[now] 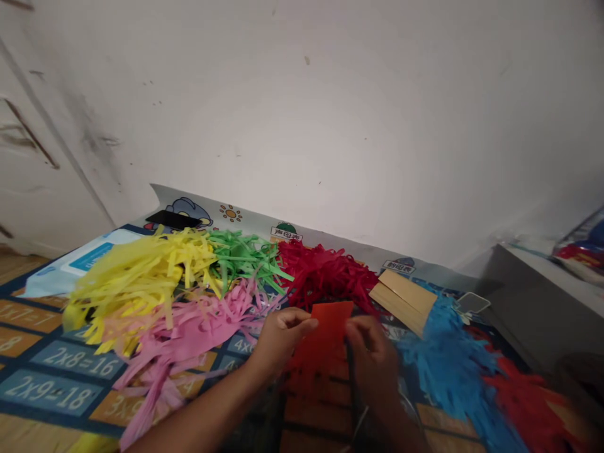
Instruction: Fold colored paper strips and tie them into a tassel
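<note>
An orange-red paper piece (330, 324) hangs upright between my two hands, its lower part blurred and seemingly cut into strips. Thumb and fingers of my left hand (289, 333) pinch its left edge near the top. On the opposite edge, my right hand (370, 346) grips the paper with closed fingers. Just behind is a heap of dark red paper strips (325, 270). Pink strips (202, 321) lie to the left of my left hand, and blue strips (453, 358) to the right of my right hand.
Yellow strips (141, 277), green strips (248, 255) and a wipes pack (89, 261) occupy the left. Tan paper pieces (406, 299) and more red strips (526, 402) lie right, beside a grey box (542, 302). A printed mat (61, 393) curls up against the wall.
</note>
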A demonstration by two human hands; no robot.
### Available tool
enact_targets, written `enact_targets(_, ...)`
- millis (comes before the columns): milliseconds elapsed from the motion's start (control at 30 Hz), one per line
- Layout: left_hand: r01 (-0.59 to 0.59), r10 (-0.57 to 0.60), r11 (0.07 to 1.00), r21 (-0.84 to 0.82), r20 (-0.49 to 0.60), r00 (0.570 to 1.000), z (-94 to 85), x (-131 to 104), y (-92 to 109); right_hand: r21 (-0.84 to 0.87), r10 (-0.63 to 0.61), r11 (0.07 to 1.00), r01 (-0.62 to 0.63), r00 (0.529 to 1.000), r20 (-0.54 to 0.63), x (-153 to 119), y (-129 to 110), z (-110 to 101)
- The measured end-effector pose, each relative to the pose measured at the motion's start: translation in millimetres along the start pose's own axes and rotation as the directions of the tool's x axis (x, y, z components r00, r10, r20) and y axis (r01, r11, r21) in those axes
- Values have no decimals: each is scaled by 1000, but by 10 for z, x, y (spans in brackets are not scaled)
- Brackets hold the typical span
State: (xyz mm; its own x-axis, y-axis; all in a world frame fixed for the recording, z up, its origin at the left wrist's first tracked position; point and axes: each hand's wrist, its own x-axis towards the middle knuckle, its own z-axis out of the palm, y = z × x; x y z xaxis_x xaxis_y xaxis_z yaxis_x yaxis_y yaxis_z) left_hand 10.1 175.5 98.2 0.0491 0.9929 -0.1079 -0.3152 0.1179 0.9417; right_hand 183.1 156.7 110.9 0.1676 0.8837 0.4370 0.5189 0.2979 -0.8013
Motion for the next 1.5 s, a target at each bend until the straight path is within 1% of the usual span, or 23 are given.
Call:
enact_targets(67,10,-10,1000,-20,-23,1000,35,-18,-23,-13,-23,1000,26,989,146,-172,-28,71)
enact_targets(100,18,-19,999,-35,-25,1000,57,-30,-38,3,-13,1000,13,982,191,-236,-26,116)
enact_targets(167,38,-39,997,-65,-10,999,96,-55,-71,44,22,999,-32,974,226,-315,6,198)
enact_targets(267,63,-60,992,-112,29,998,129,-86,-115,75,73,993,-93,969,235,-345,80,259)
enact_targets(367,61,-54,986,-158,47,997,135,-100,-138,83,111,987,-134,966,235,-344,118,252)
enact_targets(467,61,-52,975,-213,48,997,136,-101,-153,106,120,983,-147,966,228,-357,109,229)
enact_targets(567,101,-84,966,-237,83,993,132,-99,-172,133,117,980,-149,967,227,-391,92,220)
enact_targets(633,130,-107,962,-241,106,989,127,-100,-186,118,129,981,-157,968,217,-419,90,223)
enact_targets(700,147,-124,958,-246,106,987,123,-105,-200,70,147,984,-163,969,199,-444,96,232)
enact_targets(767,162,-141,954,-252,99,985,124,-114,-210,23,142,989,-149,971,192,-455,101,243)
enact_targets(833,172,-152,951,-259,95,984,129,-126,-216,5,98,995,-101,976,197,-444,101,251)
enact_targets(900,174,-155,948,-265,91,984,133,-135,-218,22,47,998,-53,975,219,-417,92,252)
enact_targets(967,168,-151,948,-270,83,985,131,-138,-218,60,31,997,-47,967,254,-389,82,244)
enact_targets(1000,167,-150,948,-272,82,985,126,-137,-218,78,44,995,-67,962,271,-380,81,239)
enact_targets(1067,164,-149,946,-281,76,986,110,-131,-221,105,111,983,-148,948,298,-373,100,234)
enact_targets(1133,164,-151,941,-296,68,986,89,-117,-231,121,196,963,-241,934,300,-373,151,240)
enact_targets(1200,169,-159,936,-309,59,986,70,-95,-255,146,253,942,-301,926,281,-368,224,258)
enact_targets(1267,183,-174,929,-321,55,983,66,-68,-294,202,274,922,-330,926,260,-352,288,284)
enact_targets(1333,200,-192,921,-333,57,980,87,-46,-341,246,284,904,-350,921,268,-330,320,307)
enact_targets(1433,215,-200,918,-332,81,976,143,-39,-393,186,297,909,-373,893,337,-314,309,308)
enact_targets(1500,214,-188,929,-303,111,976,170,-56,-398,147,287,919,-365,878,384,-319,291,274)
